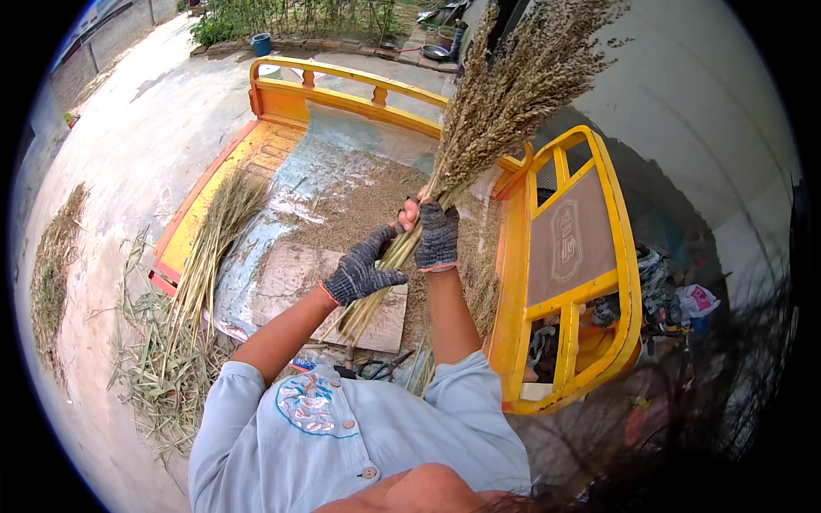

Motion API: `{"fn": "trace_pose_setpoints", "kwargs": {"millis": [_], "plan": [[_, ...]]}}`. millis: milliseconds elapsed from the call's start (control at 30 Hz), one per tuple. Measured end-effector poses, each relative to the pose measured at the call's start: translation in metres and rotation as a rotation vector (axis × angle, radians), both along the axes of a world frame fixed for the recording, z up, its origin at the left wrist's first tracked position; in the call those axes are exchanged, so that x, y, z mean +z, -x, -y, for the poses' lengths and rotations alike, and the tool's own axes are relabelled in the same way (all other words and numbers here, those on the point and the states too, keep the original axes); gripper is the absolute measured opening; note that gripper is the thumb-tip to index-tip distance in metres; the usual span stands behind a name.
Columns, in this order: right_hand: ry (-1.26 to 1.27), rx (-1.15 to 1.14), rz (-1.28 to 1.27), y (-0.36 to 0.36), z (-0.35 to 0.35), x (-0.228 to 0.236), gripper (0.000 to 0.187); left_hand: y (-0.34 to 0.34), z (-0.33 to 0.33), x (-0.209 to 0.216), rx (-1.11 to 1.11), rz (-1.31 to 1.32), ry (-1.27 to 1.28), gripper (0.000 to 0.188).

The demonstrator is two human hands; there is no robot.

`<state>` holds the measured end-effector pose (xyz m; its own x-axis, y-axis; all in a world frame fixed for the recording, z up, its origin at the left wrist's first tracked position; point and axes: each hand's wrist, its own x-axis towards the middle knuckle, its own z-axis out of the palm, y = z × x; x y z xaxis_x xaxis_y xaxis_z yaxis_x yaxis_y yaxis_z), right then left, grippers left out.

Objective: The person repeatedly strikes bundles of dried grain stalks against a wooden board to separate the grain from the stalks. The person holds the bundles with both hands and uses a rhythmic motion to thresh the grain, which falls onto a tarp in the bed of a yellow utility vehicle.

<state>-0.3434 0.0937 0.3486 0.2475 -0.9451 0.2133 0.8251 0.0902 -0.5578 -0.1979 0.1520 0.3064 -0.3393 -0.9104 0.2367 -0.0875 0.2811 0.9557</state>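
A large bundle of seed-headed stalks, like broomcorn (522,94), rises toward the upper right with its brown heads fanned out. My right hand (436,235), in a grey fingerless knit glove, is closed round the stalks just below the heads. My left hand (363,269), gloved alike, lies against the lower stalks with thumb and fingers spread apart. Beneath the bundle's cut ends is a pale wooden board (295,278). Loose brown seed (351,201) covers much of the sheet (329,128) in the yellow cart bed.
The cart's yellow rail (359,90) closes the far side, and a yellow side frame (629,256) stands at right. Another stalk bundle (214,231) lies over the left edge. Dry leaves (162,368) litter the ground. A blue bucket (261,44) stands behind.
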Motion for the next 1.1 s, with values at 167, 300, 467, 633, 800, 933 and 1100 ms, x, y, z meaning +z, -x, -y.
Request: {"fn": "trace_pose_setpoints", "kwargs": {"millis": [167, 300, 467, 633, 800, 933, 1100], "plan": [[-0.083, -0.041, -0.224, -0.072, -0.03, -0.027, 0.019, -0.069, -0.003, 0.029, -0.051, 0.182, -0.236, 0.044], [-0.048, 0.089, -0.562, -0.126, -0.04, -0.14, 0.032, -0.152, -0.044, -0.018, -0.126, 0.135, -0.607, 0.031], [-0.32, 0.168, -0.553, -0.159, -0.079, -0.256, 0.036, -0.204, -0.098, -0.082, -0.105, -0.026, -0.746, 0.024], [-0.925, -0.115, -0.631, -0.214, -0.113, -0.182, 0.055, -0.248, -0.139, -0.118, -0.067, -0.025, -0.827, 0.024], [-0.839, -0.256, -0.556, -0.206, -0.114, -0.224, 0.065, -0.259, -0.15, -0.137, -0.157, -0.236, -0.841, 0.027], [-0.81, -0.217, -0.574, -0.196, -0.111, -0.26, 0.066, -0.263, -0.154, -0.156, -0.223, -0.404, -0.948, 0.038], [-0.935, -0.126, -0.445, -0.205, -0.116, -0.253, 0.061, -0.271, -0.163, -0.154, -0.166, -0.476, -0.938, 0.042]]}}
